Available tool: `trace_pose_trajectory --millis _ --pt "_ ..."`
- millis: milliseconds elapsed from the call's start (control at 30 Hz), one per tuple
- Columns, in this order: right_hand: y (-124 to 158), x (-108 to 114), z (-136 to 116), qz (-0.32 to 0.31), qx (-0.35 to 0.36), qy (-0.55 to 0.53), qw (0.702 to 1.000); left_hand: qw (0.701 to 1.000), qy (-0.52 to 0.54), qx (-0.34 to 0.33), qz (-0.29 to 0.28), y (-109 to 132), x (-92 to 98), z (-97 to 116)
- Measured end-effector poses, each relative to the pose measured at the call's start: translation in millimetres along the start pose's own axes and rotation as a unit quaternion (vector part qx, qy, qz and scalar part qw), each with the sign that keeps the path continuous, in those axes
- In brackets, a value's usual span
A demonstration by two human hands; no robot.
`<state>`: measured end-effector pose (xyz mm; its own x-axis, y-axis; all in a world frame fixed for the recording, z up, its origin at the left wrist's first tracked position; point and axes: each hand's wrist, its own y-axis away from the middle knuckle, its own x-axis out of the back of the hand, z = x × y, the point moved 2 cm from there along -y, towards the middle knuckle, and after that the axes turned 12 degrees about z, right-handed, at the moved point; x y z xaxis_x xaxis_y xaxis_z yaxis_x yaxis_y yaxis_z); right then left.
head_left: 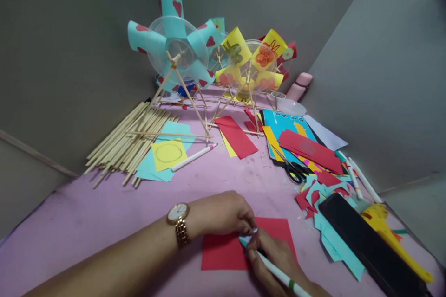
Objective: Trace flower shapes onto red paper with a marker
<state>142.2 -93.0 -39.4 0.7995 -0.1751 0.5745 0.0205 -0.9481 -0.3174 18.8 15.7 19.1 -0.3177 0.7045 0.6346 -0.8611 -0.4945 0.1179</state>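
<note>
A red paper square [223, 253] lies flat on the pink table [87, 222] near the front edge. My left hand [223, 213], with a gold watch on its wrist, rests on the paper's upper edge with fingers curled; they pinch something small that I cannot make out. My right hand [278, 260] comes in from the bottom and grips a white marker [275, 271], with its tip against the red paper next to my left fingertips.
Two paper-bladed wheels on stick frames, a blue wheel [177, 51] and a yellow wheel [254, 67], stand at the back. A pile of wooden sticks [128, 141] lies at left, scissors [294, 171] and paper scraps at right, with a black case [369, 246] and a yellow glue gun [390, 232].
</note>
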Motion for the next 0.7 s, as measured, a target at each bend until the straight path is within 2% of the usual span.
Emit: trace_pose_trajectory --millis 400,700 --pt "5.7 1.4 6.4 0.007 0.002 -0.019 1.000 1.000 0.020 -0.002 0.008 -0.7 -1.2 -3.4" --pt "6.6 5.9 9.5 -0.010 -0.010 -0.020 1.000 0.999 0.032 0.009 0.004 0.4 -2.9 -5.5"
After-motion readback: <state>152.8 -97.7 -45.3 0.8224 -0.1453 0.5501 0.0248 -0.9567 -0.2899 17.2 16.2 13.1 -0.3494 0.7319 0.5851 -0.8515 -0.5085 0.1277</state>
